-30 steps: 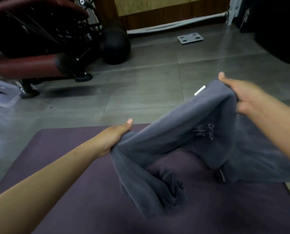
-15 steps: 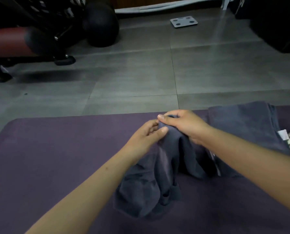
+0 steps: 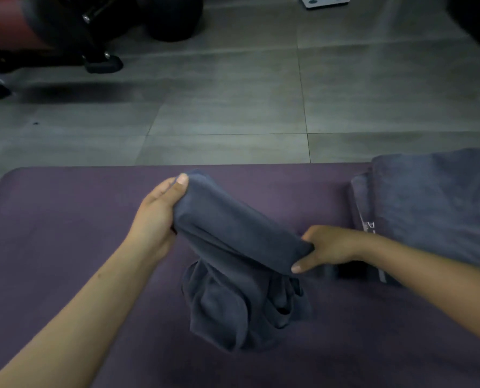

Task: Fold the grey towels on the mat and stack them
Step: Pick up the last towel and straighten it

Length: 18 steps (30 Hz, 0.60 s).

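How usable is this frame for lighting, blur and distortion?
Head view: dim overall, soft glare on the floor tiles; both hands and the held towel are fairly sharp; the folded towels at right look softer; wide-angle bending curves the mat edge.

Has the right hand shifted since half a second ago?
Yes. The right hand, gripping the grey towel, has drawn back from the mat's far edge toward the person, away from the left hand.
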Available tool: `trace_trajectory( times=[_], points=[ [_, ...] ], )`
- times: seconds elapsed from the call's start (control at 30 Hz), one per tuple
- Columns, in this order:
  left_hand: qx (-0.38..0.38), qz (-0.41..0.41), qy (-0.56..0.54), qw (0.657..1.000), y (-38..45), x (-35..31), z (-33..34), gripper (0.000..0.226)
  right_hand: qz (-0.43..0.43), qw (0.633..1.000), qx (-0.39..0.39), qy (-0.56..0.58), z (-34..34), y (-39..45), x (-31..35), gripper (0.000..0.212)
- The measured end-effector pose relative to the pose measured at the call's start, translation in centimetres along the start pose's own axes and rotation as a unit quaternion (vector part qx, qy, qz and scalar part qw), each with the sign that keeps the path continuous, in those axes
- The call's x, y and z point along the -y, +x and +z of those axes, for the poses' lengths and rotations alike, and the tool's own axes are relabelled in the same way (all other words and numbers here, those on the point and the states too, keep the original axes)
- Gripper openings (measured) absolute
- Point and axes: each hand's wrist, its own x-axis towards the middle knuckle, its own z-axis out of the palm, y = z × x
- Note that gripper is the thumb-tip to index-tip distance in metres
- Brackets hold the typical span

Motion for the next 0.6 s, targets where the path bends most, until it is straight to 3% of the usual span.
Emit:
trace_trajectory(
  times=[0.2, 0.27, 0.37, 0.4, 0.47, 0.6],
  points=[
    [-0.140, -0.027, -0.026, 0.989, 1.7, 1.5, -9.1, 0.031, 0.035, 0.994, 0.053, -0.093, -3.1, 0.0, -3.2, 0.014],
    [-0.178, -0.050, 0.051, 0.981, 2.2, 2.3, -11.0, 0.026, 0.044, 0.997, -0.007, -0.065, -4.3, 0.3, -3.7, 0.023],
    [-0.230, -0.081, 0.245, 0.938, 3.1, 3.3, -12.6, 0.020, 0.061, 0.978, -0.195, 0.028, -5.9, 2.1, -3.9, 0.026],
    [-0.236, -0.091, 0.268, 0.930, 3.6, 3.4, -12.7, 0.017, 0.068, 0.964, -0.246, 0.079, -6.3, 2.9, -3.6, 0.025],
    [-0.230, -0.126, 0.198, 0.945, 4.9, 3.4, -12.2, 0.023, 0.078, 0.927, -0.292, 0.222, -6.7, 5.2, -2.6, 0.026],
    [-0.202, -0.117, 0.034, 0.972, 9.0, 3.3, -9.4, 0.020, 0.027, 0.788, -0.322, 0.524, -7.3, 9.1, 0.1, 0.018]
  ],
)
